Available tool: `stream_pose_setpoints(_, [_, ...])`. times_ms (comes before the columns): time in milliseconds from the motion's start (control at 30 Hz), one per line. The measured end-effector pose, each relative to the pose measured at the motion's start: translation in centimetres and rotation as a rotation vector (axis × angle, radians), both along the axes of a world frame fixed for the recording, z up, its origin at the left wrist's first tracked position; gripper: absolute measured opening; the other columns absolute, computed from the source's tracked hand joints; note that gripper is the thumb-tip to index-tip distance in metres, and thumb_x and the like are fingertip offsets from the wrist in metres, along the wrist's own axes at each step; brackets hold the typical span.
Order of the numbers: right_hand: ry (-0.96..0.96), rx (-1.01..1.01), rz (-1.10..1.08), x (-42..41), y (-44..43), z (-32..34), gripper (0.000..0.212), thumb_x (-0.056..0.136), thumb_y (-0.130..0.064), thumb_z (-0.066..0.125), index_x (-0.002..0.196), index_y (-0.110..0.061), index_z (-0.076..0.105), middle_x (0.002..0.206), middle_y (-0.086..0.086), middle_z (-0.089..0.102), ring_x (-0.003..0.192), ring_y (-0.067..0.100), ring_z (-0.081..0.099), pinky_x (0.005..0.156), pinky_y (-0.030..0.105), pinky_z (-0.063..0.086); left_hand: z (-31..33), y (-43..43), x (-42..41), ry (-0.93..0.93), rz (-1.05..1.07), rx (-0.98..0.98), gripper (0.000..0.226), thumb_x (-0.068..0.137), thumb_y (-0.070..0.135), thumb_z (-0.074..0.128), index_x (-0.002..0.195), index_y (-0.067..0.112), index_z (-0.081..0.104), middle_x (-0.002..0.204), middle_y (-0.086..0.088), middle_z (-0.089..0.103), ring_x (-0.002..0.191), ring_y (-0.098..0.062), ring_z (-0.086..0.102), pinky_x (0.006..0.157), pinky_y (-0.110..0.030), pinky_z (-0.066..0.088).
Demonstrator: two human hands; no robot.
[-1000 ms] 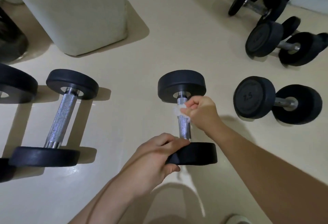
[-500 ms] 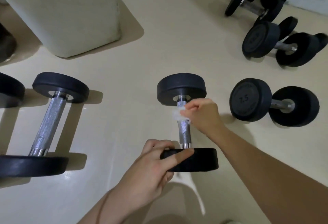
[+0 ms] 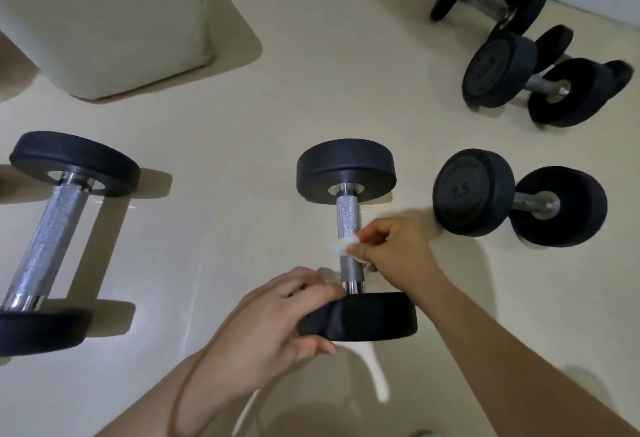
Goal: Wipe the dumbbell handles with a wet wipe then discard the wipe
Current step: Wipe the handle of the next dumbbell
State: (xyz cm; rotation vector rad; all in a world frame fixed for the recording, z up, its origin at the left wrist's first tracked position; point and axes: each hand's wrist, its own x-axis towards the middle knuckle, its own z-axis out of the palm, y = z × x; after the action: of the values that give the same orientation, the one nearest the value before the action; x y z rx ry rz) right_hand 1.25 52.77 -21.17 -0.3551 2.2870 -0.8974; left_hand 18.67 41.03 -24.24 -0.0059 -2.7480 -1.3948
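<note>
Head view, nearest first: our left hand (image 3: 263, 325) grips the near weight of the dumbbell (image 3: 374, 319), fingers curled over its rim, steadying it. Just beyond, our right hand (image 3: 394, 246) pinches the wet wipe (image 3: 341, 246) against the lower part of the knurled handle (image 3: 349, 215) (its far side is hidden from us). We judge the wiping step is in hand; next the wipe must travel up the bare stretch. The pale, glossy floor (image 3: 311, 90) carries a larger dumbbell (image 3: 52, 235) left, other dumbbells (image 3: 474, 190) right, and a pale block (image 3: 104, 21) beyond.
</note>
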Motion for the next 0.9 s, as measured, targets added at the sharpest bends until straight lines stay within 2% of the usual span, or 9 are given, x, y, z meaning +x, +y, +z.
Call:
stream_pose_setpoints(100, [0.164,-0.011,-0.04,-2.5,-1.0,-0.6,0.025,0.07,-0.009,0.079,0.07,-0.024,0.06,0.057,-0.003,0.055,0.051,0.012,0.056,0.056,0.028,0.053,0.7,0.3,-1.2,-0.001,-0.046,-0.096,0.061,0.072,0.054,0.071,0.125,0.043,0.043,0.113,0.015,0.046,0.104,-0.006,0.048,0.083,-0.015,0.041])
stream_pose_setpoints(233, [0.273,0.058,0.005,-2.6,0.2,-1.2,0.015,0.076,-0.019,0.075,0.067,-0.023,0.063,0.062,-0.003,0.064,0.054,0.012,0.061,0.059,0.027,0.055,1.5,1.6,-2.0,0.04,-0.175,-0.342,0.062,0.079,0.041,0.069,0.133,0.042,0.038,0.114,0.006,0.046,0.097,-0.017,0.053,0.062,-0.027,0.053])
stream_pose_setpoints(367, [0.258,0.095,0.088,-2.4,1.3,-1.0,0.02,0.077,-0.021,0.076,0.064,-0.022,0.061,0.059,-0.01,0.06,0.051,0.004,0.057,0.052,0.009,0.043,0.9,1.6,-2.2,-0.08,-0.293,-0.378,0.09,0.075,0.022,0.066,0.144,0.052,0.016,0.124,0.001,0.045,0.096,-0.021,0.057,0.071,-0.025,0.05])
stream_pose_setpoints(467, [0.386,0.005,-0.023,-3.9,0.1,-1.1,0.015,0.078,-0.016,0.073,0.069,-0.021,0.063,0.059,-0.012,0.057,0.055,0.003,0.053,0.057,0.018,0.042,1.5,1.5,-2.8,-0.205,-0.178,-0.123,0.062,0.09,0.041,0.051,0.138,0.064,0.018,0.117,0.01,0.051,0.089,-0.011,0.06,0.071,-0.015,0.046])
stream_pose_setpoints(533, [0.332,0.038,0.022,-3.6,0.8,-0.8,0.015,0.077,-0.015,0.074,0.067,-0.019,0.064,0.058,-0.01,0.058,0.053,0.006,0.055,0.056,0.023,0.044,1.7,1.9,-3.3,-0.121,-0.241,-0.241,0.074,0.088,0.031,0.051,0.135,0.07,0.009,0.106,0.013,0.051,0.079,-0.009,0.057,0.069,-0.018,0.048])
stream_pose_setpoints(633, [0.208,0.183,0.18,-2.0,2.7,-0.4,0.016,0.075,-0.016,0.075,0.065,-0.02,0.063,0.056,-0.011,0.056,0.046,0.002,0.053,0.052,0.015,0.042,1.2,2.8,-4.0,0.007,-0.277,-0.488,0.086,0.079,0.025,0.058,0.14,0.059,0.007,0.088,0.004,0.057,0.072,-0.019,0.054,0.073,-0.033,0.048])
stream_pose_setpoints(700, [0.335,0.124,0.121,-2.8,2.5,-0.5,0.014,0.074,-0.015,0.075,0.066,-0.017,0.064,0.054,-0.011,0.054,0.052,0.008,0.053,0.057,0.023,0.046,1.5,3.5,-4.5,0.015,-0.281,-0.519,0.084,0.08,0.026,0.056,0.14,0.058,0.006,0.086,0.0,0.057,0.075,-0.021,0.051,0.08,-0.039,0.044])
stream_pose_setpoints(800, [0.404,0.002,-0.062,-4.7,2.1,-1.2,0.016,0.074,-0.017,0.077,0.066,-0.016,0.063,0.057,-0.008,0.054,0.056,0.015,0.056,0.062,0.031,0.053,2.4,4.7,-5.3,0.022,-0.258,-0.583,0.087,0.076,0.022,0.05,0.138,0.06,0.003,0.086,0.0,0.054,0.07,-0.02,0.038,0.079,-0.038,0.039])
stream_pose_setpoints(900, [0.278,0.064,0.073,-4.0,4.6,-0.8,0.022,0.07,-0.021,0.082,0.063,-0.014,0.062,0.056,-0.002,0.06,0.048,0.011,0.055,0.058,0.027,0.052,3.0,5.1,-6.3,-0.014,-0.288,-0.605,0.085,0.078,0.023,0.052,0.137,0.06,0.003,0.084,0.002,0.054,0.067,-0.02,0.036,0.071,-0.033,0.037])
